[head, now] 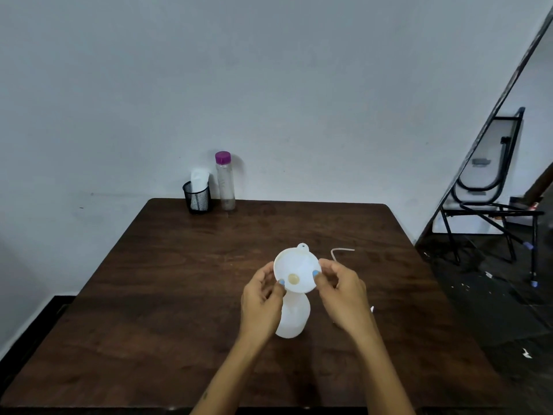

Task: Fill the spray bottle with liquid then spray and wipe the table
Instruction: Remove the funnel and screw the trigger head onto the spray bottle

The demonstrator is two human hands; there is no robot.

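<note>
Near the middle of the dark wooden table [149, 280], I see the white plastic spray bottle [294, 320] standing upright; my left hand [261, 298] and right hand [344, 295] pinch the round white plastic funnel [296, 269] seated on its neck.

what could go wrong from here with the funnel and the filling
1. The funnel is pinched at its rim by both hands (left, right) over the spray bottle; it looks tilted, so liquid might spill onto the table.
2. The spray bottle looks light and empty; a nudge may tip it.
3. Reaching for the purple-capped bottle frees a hand, leaving the funnel less steady.
</note>
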